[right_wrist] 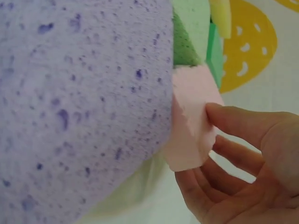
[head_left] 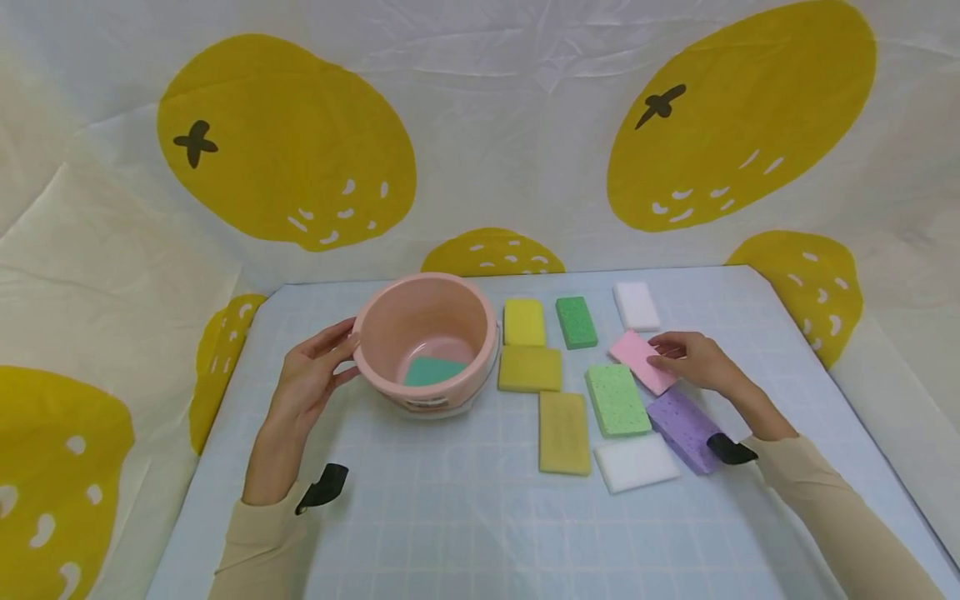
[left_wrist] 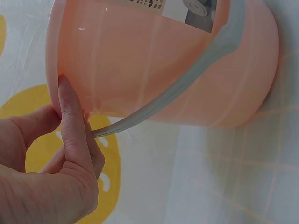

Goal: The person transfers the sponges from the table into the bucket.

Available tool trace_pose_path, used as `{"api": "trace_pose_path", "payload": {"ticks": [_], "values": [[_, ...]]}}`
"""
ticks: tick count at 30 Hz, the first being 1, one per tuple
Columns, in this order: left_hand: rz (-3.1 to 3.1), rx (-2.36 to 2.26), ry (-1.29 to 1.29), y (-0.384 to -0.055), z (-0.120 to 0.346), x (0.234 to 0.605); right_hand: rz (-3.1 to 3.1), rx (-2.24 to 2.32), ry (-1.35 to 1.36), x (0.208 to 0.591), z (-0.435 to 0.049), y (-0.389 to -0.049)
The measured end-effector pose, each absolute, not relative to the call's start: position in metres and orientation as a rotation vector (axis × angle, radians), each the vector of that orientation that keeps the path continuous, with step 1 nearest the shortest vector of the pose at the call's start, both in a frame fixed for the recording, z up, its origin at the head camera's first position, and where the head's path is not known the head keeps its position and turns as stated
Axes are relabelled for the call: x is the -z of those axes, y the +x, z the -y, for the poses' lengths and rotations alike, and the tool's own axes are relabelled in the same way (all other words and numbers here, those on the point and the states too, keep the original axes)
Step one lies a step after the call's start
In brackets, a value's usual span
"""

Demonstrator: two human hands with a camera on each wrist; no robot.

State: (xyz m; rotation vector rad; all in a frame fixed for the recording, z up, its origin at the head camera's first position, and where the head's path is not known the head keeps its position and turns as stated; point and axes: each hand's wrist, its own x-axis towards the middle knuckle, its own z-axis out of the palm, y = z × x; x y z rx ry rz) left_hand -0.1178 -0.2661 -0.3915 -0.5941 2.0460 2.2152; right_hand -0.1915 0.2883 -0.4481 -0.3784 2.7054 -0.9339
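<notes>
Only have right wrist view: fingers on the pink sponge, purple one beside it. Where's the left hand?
Observer: Left hand grips the rim of a pink bucket.
Operator: Anything inside it?
Observer: Yes, a teal piece at the bottom.
Operator: I get a sliver of yellow up top. How many yellow sponges in all?
Observer: Three in the head view: far yellow sponge, middle yellow sponge, near yellow sponge.
</notes>
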Motion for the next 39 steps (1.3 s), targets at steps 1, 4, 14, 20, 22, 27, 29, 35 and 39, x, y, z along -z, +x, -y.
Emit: {"api": "trace_pose_path", "payload": {"ticks": [1,4,14,20,22,27,29,35,39], "values": [[-2.040,-2.226,-0.586,-0.117,0.267,0.392,-2.699,0.921,-0.388,0.447,-0.288,-0.192],[-2.020,-2.265,-0.548,-0.116,0.268,0.393,-2.679,0.895,-0.411,0.442,-0.289,-0.194],[-2.128,-2.242,-0.503,-0.117,0.262,0.396,-2.694,0.911,-0.406,0.419,-0.292,-0.197],[-2.233,-2.147,-0.520,-0.118,0.256,0.394,-2.713,0.959,-0.324,0.407,-0.292,-0.197],[-2.260,-2.129,-0.514,-0.118,0.256,0.393,-2.716,0.993,-0.320,0.404,-0.289,-0.198],[-2.299,-2.122,-0.486,-0.117,0.256,0.393,-2.699,1.088,-0.304,0.396,-0.280,-0.200],[-2.299,-2.132,-0.470,-0.117,0.256,0.393,-2.687,1.119,-0.294,0.393,-0.275,-0.201],[-2.296,-2.139,-0.420,-0.116,0.261,0.393,-2.656,1.187,-0.261,0.383,-0.260,-0.203],[-2.284,-2.150,-0.395,-0.116,0.263,0.392,-2.633,1.220,-0.238,0.379,-0.251,-0.205]]}}
